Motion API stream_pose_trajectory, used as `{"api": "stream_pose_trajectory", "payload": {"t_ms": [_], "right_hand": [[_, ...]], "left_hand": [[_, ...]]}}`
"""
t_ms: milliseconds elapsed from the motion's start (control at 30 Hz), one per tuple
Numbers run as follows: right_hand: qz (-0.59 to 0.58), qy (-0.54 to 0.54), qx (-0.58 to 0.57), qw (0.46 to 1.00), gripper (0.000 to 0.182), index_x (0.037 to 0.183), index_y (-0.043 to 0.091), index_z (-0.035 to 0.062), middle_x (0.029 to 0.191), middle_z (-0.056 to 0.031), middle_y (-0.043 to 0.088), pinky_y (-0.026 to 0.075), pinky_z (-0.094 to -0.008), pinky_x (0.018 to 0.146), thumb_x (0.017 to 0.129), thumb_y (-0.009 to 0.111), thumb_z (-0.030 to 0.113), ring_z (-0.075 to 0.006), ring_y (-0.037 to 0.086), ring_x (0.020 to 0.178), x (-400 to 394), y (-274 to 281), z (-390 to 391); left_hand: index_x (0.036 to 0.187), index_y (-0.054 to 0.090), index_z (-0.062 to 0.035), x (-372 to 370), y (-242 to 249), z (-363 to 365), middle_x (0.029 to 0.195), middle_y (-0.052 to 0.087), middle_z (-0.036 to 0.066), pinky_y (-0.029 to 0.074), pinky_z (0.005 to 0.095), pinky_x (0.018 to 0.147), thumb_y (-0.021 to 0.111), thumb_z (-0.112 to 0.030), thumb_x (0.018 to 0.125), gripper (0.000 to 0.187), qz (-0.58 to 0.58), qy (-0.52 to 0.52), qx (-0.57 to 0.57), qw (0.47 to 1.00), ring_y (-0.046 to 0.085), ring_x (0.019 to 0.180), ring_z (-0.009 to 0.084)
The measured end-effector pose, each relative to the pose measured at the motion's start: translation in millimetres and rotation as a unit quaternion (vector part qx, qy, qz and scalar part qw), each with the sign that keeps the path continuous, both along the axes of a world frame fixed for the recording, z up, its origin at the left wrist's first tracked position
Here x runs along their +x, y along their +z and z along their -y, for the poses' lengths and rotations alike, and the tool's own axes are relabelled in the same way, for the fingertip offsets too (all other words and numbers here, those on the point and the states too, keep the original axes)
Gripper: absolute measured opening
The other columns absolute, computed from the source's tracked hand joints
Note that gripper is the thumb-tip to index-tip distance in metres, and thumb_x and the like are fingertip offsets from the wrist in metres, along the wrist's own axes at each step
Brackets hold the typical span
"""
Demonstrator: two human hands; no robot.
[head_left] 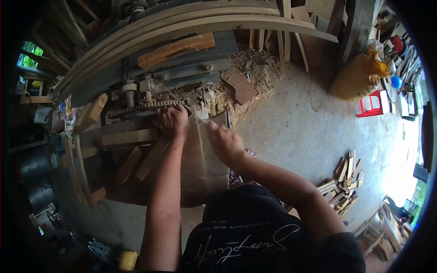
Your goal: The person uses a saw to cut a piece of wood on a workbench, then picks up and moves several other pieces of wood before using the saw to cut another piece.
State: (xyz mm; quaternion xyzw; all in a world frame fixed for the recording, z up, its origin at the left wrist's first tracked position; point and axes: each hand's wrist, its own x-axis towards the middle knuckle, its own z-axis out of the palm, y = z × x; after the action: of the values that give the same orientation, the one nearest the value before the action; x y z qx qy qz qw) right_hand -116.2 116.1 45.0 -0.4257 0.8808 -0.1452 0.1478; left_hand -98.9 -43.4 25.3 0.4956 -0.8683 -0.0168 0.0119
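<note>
My left hand is at the front of a woodworking machine, fingers bent down beside a metal roller chain. What lies under those fingertips is hidden. To its right, my right hand is closed in a fist and slightly blurred. A thin pale streak runs from that fist toward the machine's metal fitting; I cannot make out whether it is a tool. Below both hands extends a dusty worktable. A squared wood block lies on it, left of my left hand.
Long curved boards span the machine's far side, with a wood piece before them. Wood shavings surround a brown offcut. On the floor at right are a yellow sack, a red stool and scrap wood.
</note>
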Motion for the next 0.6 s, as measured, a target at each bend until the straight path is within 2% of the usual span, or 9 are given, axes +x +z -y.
{"api": "stream_pose_trajectory", "payload": {"t_ms": [67,133,200,267,333,367,433,533,600], "right_hand": [[0.052,-0.011,0.136,0.989,0.012,0.095,0.044,0.0011,0.078,-0.0143,0.061,0.054,-0.0309,0.057,0.088,0.045,0.010,-0.0230,0.065,0.070,3,30,-21],[0.070,-0.028,0.110,0.991,0.012,0.096,0.044,0.0021,0.077,-0.0148,0.061,0.054,-0.0317,0.056,0.087,0.046,0.010,-0.0231,0.065,0.069,2,11,-9],[-0.037,0.008,0.021,0.999,0.010,0.090,0.045,0.0040,0.077,-0.0141,0.061,0.053,-0.0286,0.054,0.086,0.048,0.013,-0.0214,0.066,0.067,-10,-13,25],[-0.031,-0.010,0.008,0.999,0.010,0.091,0.045,0.0039,0.077,-0.0143,0.061,0.053,-0.0290,0.054,0.087,0.047,0.013,-0.0220,0.066,0.068,-10,-14,34],[-0.024,-0.028,-0.003,0.999,0.010,0.092,0.046,0.0039,0.078,-0.0144,0.061,0.053,-0.0293,0.055,0.087,0.046,0.013,-0.0226,0.066,0.068,-7,-3,28],[-0.010,-0.026,0.021,0.999,0.010,0.092,0.046,0.0039,0.078,-0.0143,0.061,0.053,-0.0295,0.055,0.086,0.046,0.012,-0.0227,0.066,0.068,0,6,11],[0.027,-0.043,0.077,0.996,0.009,0.091,0.047,0.0041,0.077,-0.0141,0.061,0.053,-0.0299,0.055,0.086,0.046,0.011,-0.0224,0.065,0.067,2,12,1],[0.003,-0.031,0.004,1.000,0.009,0.091,0.047,0.0042,0.078,-0.0140,0.061,0.053,-0.0296,0.056,0.086,0.046,0.012,-0.0217,0.065,0.069,-2,-1,18],[0.031,-0.049,0.044,0.997,0.009,0.092,0.047,0.0047,0.080,-0.0139,0.061,0.053,-0.0287,0.059,0.087,0.046,0.012,-0.0210,0.065,0.073,-4,0,29]], "left_hand": [[0.078,0.066,-0.0074,-2,-3,4,0.099,0.061,0.007,0.032,0.0516,0.092,0.038,-0.031,0.082,0.037,0.013,-0.004,-0.001,1.000,0.049,0.106,0.0215],[0.078,0.065,-0.0065,2,-9,5,0.100,0.061,0.007,0.034,0.0507,0.089,0.038,-0.032,0.082,0.038,0.032,-0.014,0.001,0.999,0.050,0.106,0.0218],[0.079,0.065,-0.0068,0,-3,6,0.100,0.061,0.007,0.035,0.0505,0.089,0.038,-0.033,0.082,0.038,0.052,-0.014,0.016,0.998,0.050,0.106,0.0220],[0.080,0.065,-0.0070,1,-4,5,0.100,0.061,0.007,0.035,0.0503,0.088,0.037,-0.034,0.083,0.039,0.072,-0.012,0.026,0.997,0.050,0.106,0.0221],[0.085,0.065,-0.0083,8,-15,-1,0.104,0.061,0.006,0.036,0.0511,0.087,0.037,-0.034,0.083,0.038,-0.044,-0.039,-0.069,0.996,0.049,0.107,0.0230],[0.091,0.065,-0.0094,10,-16,-1,0.107,0.060,0.005,0.034,0.0529,0.090,0.037,-0.034,0.084,0.038,-0.030,-0.041,-0.059,0.997,0.048,0.110,0.0233],[0.091,0.065,-0.0087,5,-17,-2,0.107,0.060,0.005,0.033,0.0540,0.092,0.037,-0.034,0.084,0.039,-0.033,-0.024,-0.055,0.998,0.048,0.111,0.0238],[0.093,0.065,-0.0082,3,-7,-4,0.107,0.059,0.005,0.030,0.0570,0.095,0.037,-0.034,0.084,0.039,-0.003,-0.006,-0.005,1.000,0.045,0.115,0.0251],[0.093,0.065,-0.0090,1,-3,0,0.109,0.058,0.005,0.031,0.0578,0.093,0.037,-0.032,0.084,0.038,0.039,-0.004,0.030,0.999,0.044,0.116,0.0256]]}}
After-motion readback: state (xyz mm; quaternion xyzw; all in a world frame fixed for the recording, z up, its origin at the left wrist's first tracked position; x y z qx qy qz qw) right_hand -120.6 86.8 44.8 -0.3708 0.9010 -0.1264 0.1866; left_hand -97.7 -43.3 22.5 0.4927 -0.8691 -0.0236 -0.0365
